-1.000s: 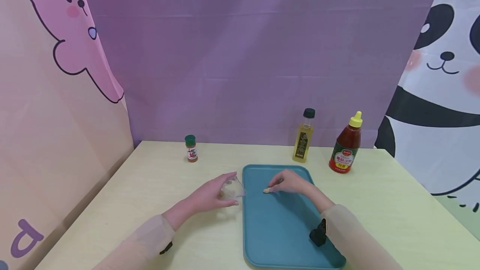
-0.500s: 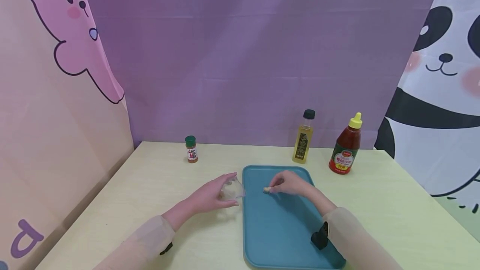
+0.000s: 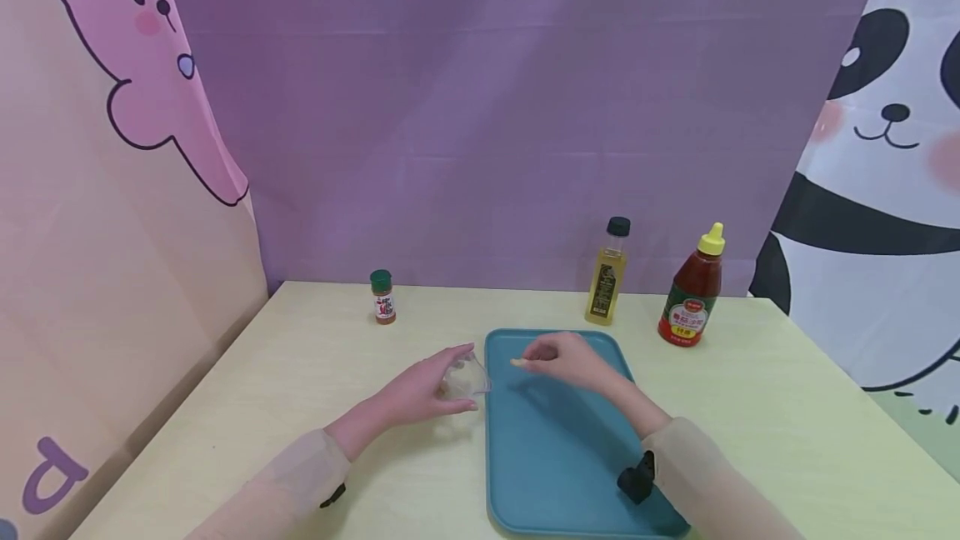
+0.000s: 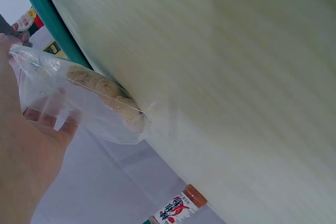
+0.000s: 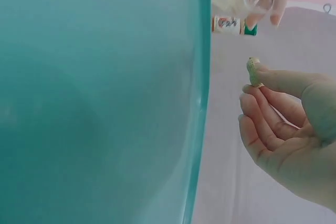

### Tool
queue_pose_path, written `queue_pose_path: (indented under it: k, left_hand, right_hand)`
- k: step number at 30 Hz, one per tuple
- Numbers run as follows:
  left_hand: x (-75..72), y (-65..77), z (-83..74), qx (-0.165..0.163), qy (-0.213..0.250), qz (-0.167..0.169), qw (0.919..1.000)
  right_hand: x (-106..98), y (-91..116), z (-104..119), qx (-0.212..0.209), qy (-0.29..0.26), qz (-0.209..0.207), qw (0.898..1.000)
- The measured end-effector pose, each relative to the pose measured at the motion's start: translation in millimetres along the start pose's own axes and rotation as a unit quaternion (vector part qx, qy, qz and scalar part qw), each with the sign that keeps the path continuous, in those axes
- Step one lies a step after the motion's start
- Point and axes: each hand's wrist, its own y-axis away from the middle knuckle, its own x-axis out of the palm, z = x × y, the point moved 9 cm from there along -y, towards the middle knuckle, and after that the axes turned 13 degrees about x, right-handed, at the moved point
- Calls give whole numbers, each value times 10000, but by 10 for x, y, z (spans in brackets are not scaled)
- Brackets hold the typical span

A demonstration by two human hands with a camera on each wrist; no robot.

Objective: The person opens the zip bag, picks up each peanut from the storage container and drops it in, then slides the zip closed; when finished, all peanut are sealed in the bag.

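Observation:
My right hand (image 3: 572, 359) is above the far part of a blue-green tray (image 3: 543, 457). Between thumb and fingertips it pinches a peanut (image 5: 253, 72) in its shell, seen clearly in the right wrist view. Just left of the tray's edge, my left hand (image 3: 416, 390) holds a clear plastic bag (image 3: 467, 377) by its mouth, with thumb and fingers spread around it. In the left wrist view several peanuts (image 4: 107, 90) lie inside that bag. The bag's opening points toward the tray and the right hand.
A small spice jar (image 3: 383, 298) with a green cap stands at the back left of the light wooden table (image 3: 330, 340). Behind the tray is an oil bottle (image 3: 606, 277). A ketchup bottle (image 3: 690, 290) with a yellow cap is further right.
My right hand has lifted the peanut off the tray and shifted slightly left, toward the bag. The left hand and bag have stayed in place.

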Motion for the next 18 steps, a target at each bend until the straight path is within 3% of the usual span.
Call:
queue_pose_path:
  k: [7,18]
  left_hand:
    - [-8,-1,-17,9,14,-5,10000]
    - [-22,-3,-47,120,6,-20,9999]
  right_hand:
    - [40,81,266,-380,-342,26,9987]
    - [204,160,618,-1134,-289,141,9930]
